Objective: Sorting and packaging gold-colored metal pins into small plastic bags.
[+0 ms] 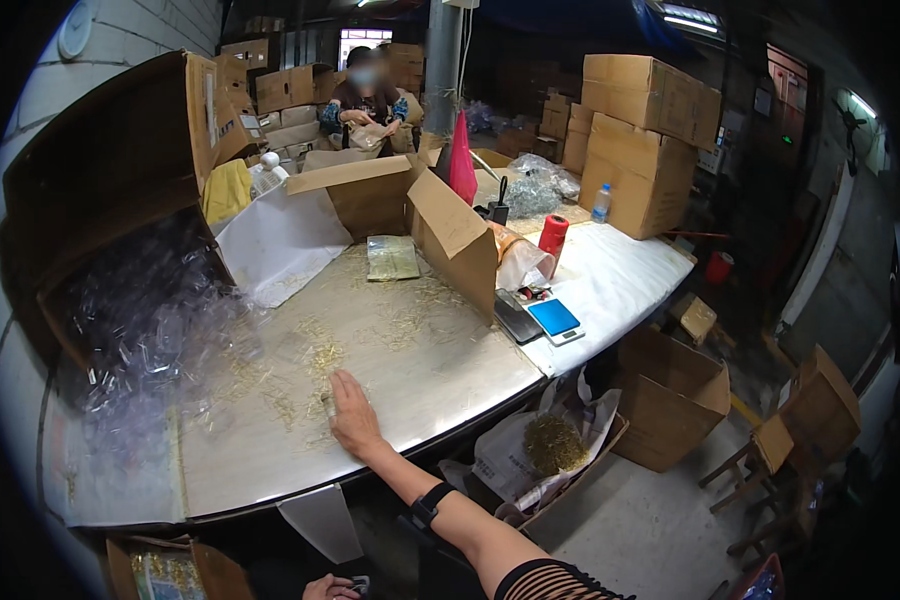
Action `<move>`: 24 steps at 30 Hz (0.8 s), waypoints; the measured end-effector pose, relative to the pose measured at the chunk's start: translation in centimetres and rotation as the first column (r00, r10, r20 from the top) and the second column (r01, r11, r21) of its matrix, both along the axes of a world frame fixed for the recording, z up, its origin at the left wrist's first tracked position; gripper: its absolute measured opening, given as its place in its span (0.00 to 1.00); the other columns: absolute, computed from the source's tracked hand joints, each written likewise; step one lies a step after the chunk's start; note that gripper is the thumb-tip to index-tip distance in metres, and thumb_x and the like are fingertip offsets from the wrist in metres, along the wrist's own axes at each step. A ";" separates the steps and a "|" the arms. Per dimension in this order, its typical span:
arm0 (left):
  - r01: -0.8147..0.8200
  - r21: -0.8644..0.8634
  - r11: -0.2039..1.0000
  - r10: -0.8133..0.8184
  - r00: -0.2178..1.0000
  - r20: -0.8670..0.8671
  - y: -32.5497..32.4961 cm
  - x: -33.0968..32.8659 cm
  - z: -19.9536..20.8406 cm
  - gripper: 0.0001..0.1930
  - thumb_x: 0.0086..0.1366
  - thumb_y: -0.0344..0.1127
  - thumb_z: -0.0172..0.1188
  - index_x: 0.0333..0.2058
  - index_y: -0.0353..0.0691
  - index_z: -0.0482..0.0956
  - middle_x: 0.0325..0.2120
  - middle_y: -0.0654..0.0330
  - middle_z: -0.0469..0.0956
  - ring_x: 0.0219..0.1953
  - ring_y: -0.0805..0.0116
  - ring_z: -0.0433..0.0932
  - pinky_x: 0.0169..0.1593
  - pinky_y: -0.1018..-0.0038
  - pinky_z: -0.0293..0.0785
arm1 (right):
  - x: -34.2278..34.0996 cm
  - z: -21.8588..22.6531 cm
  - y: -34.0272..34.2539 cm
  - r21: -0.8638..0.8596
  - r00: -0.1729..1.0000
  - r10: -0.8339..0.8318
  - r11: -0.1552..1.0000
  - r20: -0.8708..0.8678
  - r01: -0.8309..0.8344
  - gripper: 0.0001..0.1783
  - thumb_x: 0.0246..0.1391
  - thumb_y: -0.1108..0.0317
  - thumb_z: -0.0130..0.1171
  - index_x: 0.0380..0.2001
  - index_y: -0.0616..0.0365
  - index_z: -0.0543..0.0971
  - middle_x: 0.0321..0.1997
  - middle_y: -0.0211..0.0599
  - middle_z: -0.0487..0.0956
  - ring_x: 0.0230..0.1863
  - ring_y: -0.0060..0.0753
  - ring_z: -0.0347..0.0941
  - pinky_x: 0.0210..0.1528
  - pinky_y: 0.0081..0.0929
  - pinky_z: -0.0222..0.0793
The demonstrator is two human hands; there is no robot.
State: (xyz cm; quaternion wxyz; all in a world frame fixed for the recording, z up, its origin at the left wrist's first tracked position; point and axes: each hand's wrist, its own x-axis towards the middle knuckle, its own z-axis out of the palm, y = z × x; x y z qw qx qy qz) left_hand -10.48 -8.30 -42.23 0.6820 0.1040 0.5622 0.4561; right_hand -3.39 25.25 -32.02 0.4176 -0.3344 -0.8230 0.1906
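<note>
My right hand (354, 418) rests on the tabletop, its fingers stretched out beside a scatter of small gold-coloured pins (322, 358). A dark band circles that wrist. At the lower edge my left hand (328, 588) shows only in part, its fingers curled at a small grey-black thing that I cannot make out. More thin gold pieces lie strewn over the pale table (450, 385). A heap of clear plastic bags (155, 330) spills from a tipped carton on the left. Farther back lies a flat packet (392, 258).
A cardboard flap wall (455, 235) borders the work surface. Beyond it are a blue-topped scale (555, 318), a red roll (553, 235) and a water bottle (601, 204). Below the edge stands a bag-lined box with a gold bundle (555, 446). Another person (365, 105) works behind.
</note>
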 end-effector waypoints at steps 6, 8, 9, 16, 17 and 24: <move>-0.241 0.100 0.965 0.254 0.956 -0.148 -1.1 -0.3 4.8 0.19 0.69 0.45 0.44 0.36 0.32 0.74 0.21 0.55 0.77 0.18 0.72 0.76 0.19 0.85 0.70 | 1.6 -1.3 0.6 -0.026 0.982 0.006 1.000 -0.187 -0.011 0.34 0.36 0.81 0.49 0.54 0.67 0.62 0.59 0.54 0.62 0.63 0.53 0.55 0.64 0.38 0.52; -0.275 0.193 0.942 0.306 0.939 -0.159 -1.2 -1.1 6.4 0.16 0.68 0.42 0.45 0.37 0.33 0.73 0.25 0.54 0.78 0.22 0.70 0.76 0.25 0.82 0.73 | 2.9 -1.6 0.9 -0.022 0.976 -0.002 1.000 -0.219 -0.002 0.35 0.36 0.81 0.48 0.54 0.66 0.62 0.59 0.54 0.62 0.62 0.54 0.55 0.64 0.38 0.52; -0.266 0.245 0.932 0.305 0.942 -0.138 -1.4 -2.2 6.7 0.14 0.67 0.39 0.47 0.38 0.32 0.73 0.31 0.52 0.78 0.28 0.67 0.78 0.32 0.79 0.76 | 4.3 -1.9 1.3 0.026 0.979 -0.075 0.996 -0.190 0.082 0.34 0.36 0.81 0.48 0.54 0.67 0.63 0.58 0.54 0.63 0.61 0.53 0.56 0.64 0.39 0.53; -0.276 0.599 0.752 0.478 0.854 -0.207 6.2 -8.6 11.5 0.11 0.64 0.36 0.44 0.28 0.36 0.70 0.20 0.55 0.75 0.17 0.69 0.72 0.15 0.76 0.63 | 11.8 -2.5 4.1 0.122 0.898 -0.376 0.926 0.230 0.357 0.23 0.50 0.64 0.52 0.48 0.65 0.69 0.56 0.49 0.67 0.60 0.49 0.58 0.63 0.41 0.51; -0.307 0.522 0.796 0.532 0.766 -0.361 9.1 -7.7 12.9 0.09 0.63 0.36 0.47 0.30 0.36 0.71 0.24 0.54 0.76 0.19 0.68 0.74 0.17 0.77 0.66 | 12.4 -2.3 4.6 0.116 0.897 -0.365 0.931 0.249 0.346 0.23 0.50 0.64 0.52 0.48 0.65 0.69 0.56 0.49 0.67 0.60 0.49 0.58 0.63 0.41 0.51; -0.225 0.524 0.822 0.563 0.465 -0.683 17.9 -15.1 8.1 0.20 0.61 0.33 0.52 0.50 0.30 0.64 0.43 0.47 0.70 0.44 0.56 0.72 0.44 0.68 0.71 | 11.0 -1.6 5.3 0.132 0.862 -0.420 0.907 0.283 0.399 0.23 0.50 0.63 0.51 0.49 0.65 0.69 0.57 0.47 0.68 0.61 0.46 0.58 0.63 0.37 0.50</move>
